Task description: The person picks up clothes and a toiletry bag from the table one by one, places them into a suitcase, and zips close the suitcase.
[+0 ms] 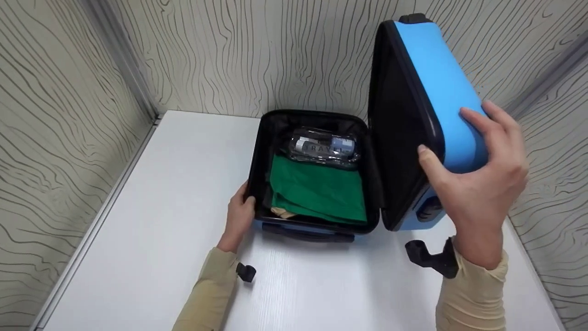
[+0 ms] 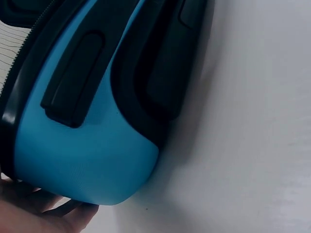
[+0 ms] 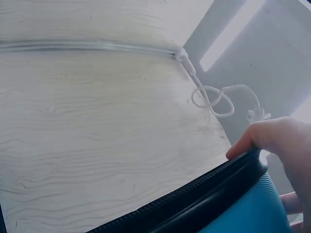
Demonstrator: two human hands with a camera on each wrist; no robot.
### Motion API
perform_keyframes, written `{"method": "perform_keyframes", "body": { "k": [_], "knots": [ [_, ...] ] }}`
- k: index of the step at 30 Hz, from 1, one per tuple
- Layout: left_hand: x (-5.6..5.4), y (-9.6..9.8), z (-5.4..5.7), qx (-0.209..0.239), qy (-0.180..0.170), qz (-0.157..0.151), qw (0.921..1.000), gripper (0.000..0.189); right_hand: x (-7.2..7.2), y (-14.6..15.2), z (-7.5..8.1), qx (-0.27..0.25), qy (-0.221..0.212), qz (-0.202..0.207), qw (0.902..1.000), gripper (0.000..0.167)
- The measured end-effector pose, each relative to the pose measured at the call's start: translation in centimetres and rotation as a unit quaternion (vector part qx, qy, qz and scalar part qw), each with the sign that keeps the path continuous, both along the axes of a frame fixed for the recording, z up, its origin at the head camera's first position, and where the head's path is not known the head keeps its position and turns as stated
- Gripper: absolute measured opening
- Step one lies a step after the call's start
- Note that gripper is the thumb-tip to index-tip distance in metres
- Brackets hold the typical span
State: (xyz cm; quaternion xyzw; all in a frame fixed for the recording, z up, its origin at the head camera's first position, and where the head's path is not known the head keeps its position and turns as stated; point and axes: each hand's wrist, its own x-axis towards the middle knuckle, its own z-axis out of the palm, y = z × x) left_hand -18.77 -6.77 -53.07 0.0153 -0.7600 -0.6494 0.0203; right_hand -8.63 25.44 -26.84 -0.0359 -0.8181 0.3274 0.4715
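A small blue hard-shell suitcase stands unzipped on the table, its lid point(image 1: 427, 92) raised upright on the right of its base point(image 1: 257, 156). My right hand point(image 1: 491, 184) grips the lid's near outer corner, thumb on the black rim and fingers over the blue shell. At the base's near left corner, my left hand point(image 1: 240, 212) holds the side, its fingers point(image 2: 36, 213) against the blue shell in the left wrist view. Inside the base lie a folded green cloth point(image 1: 317, 188) and, behind it, a clear travel pouch point(image 1: 324, 147) with small bottles. Some beige material point(image 1: 282, 212) peeks from under the cloth.
The white table point(image 1: 151, 207) extends around the suitcase. Wood-patterned panels point(image 1: 257, 50) enclose the back and sides. A black carry handle point(image 1: 308, 233) is on the base's near side. Dark wrist straps point(image 1: 432, 259) sit on both sleeves. A white cable point(image 3: 218, 99) hangs high up.
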Motion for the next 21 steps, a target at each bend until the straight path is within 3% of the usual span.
{"method": "perform_keyframes", "body": {
  "k": [8, 21],
  "knots": [
    [-0.1, 0.0, 0.0, -0.005, 0.003, -0.003, 1.0, 0.054, -2.0, -3.4, -0.9, 0.066, 0.063, 0.024, 0.9955, 0.058],
    [-0.3, -0.5, -0.2, -0.006, 0.006, -0.003, 1.0, 0.054, -4.0, -9.9, -3.2, 0.135, 0.116, 0.084, 0.9804, 0.042]
  ]
}}
